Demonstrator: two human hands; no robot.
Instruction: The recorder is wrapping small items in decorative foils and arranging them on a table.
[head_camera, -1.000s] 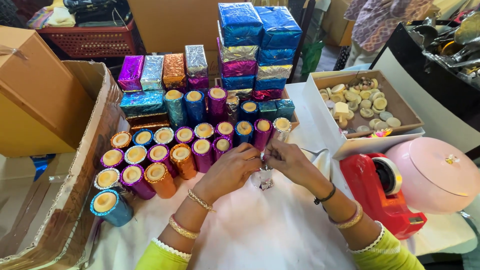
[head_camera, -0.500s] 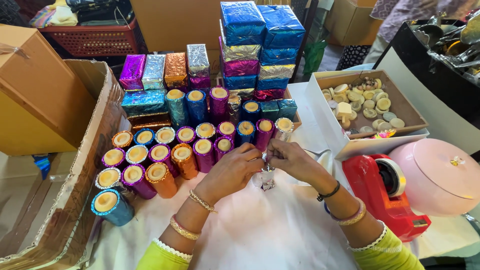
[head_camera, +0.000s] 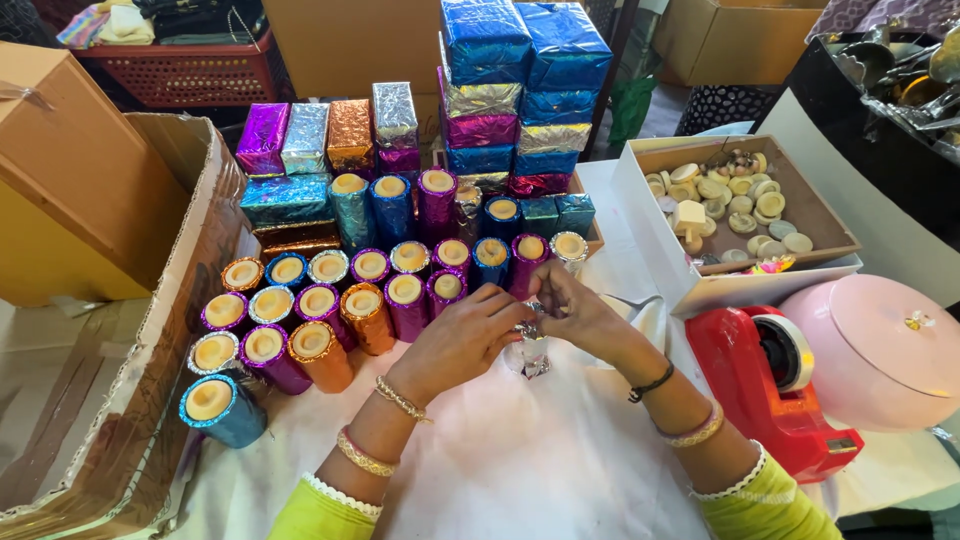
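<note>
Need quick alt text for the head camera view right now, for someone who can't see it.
Both hands, left hand and right hand, pinch a small silver-foil-wrapped piece upright over a white cloth. Behind stand rows of foil-wrapped cylinders and stacked foil-wrapped boxes; a red tape dispenser sits to the right.

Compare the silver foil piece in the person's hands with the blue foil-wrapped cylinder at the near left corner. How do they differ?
The silver foil piece is silver, crumpled, and pinched by both hands; the blue cylinder is blue, smoothly wrapped, and stands untouched, its tan top showing. Both are shiny foil, over the white cloth.
</note>
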